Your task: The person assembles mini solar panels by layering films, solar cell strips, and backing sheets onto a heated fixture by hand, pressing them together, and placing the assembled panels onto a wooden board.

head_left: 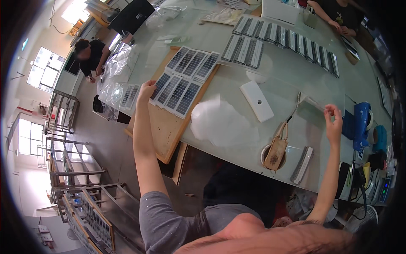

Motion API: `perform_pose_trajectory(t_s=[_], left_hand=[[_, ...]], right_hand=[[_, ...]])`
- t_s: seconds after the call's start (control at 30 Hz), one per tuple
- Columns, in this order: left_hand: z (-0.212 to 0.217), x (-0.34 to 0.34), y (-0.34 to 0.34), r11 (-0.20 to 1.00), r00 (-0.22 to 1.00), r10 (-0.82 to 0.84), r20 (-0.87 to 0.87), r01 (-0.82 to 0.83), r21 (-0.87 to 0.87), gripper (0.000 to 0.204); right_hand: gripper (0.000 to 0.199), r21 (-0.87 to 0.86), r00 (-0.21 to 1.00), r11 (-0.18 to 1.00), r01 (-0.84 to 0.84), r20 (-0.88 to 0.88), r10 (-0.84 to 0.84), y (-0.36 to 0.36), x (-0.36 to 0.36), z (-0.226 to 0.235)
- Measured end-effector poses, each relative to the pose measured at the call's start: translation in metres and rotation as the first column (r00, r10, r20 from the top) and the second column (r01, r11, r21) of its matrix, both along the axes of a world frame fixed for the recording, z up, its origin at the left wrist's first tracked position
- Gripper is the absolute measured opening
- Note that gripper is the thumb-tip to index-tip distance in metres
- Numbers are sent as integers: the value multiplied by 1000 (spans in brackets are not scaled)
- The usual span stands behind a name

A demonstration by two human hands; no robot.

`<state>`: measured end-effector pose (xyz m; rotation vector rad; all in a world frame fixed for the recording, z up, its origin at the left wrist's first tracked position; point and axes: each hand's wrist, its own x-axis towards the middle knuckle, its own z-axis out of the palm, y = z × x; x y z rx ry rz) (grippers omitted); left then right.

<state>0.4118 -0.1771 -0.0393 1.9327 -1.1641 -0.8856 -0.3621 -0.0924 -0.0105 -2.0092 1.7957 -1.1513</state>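
My left hand (147, 90) reaches to the left edge of a group of small dark solar panels (182, 93) with pale grid lines and white borders. Its fingers are pinched together at the edge of the nearest-left panel. The panels lie in two rows on a wooden board (165, 135) that overhangs the table's edge. Over the right side of the table, my right hand (333, 116) is raised with curled fingers close together; what they hold, if anything, is too small to make out. A blue tape dispenser (360, 122) stands just right of it.
More striped panels (292, 40) lie in rows at the back. A white block (257, 101), a brown tool (275, 152) on a round holder and a narrow strip stack (302, 165) lie nearer. Two people (91, 57) work at the far left and far right.
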Motion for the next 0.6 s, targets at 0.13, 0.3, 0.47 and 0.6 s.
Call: perform_pose_trajectory(t_s=[0.13,0.3,0.47,0.6], left_hand=[[-13,32,16,987,930,130,344,-88,-133,34],[14,-168,43,857,634,166,755,286,-428,19],[43,-285,88,896,642,-130,755,403,-189,38],[43,-287,57,948,663,-291,690,294,118,43]], right_hand=[[27,-117,775,990,-84,616,139,-14,-13,9],[52,223,749,969,-104,659,-71,77,79,40],[51,403,763,863,-305,645,-31,110,129,12],[46,383,832,878,-287,554,30,111,136,2]])
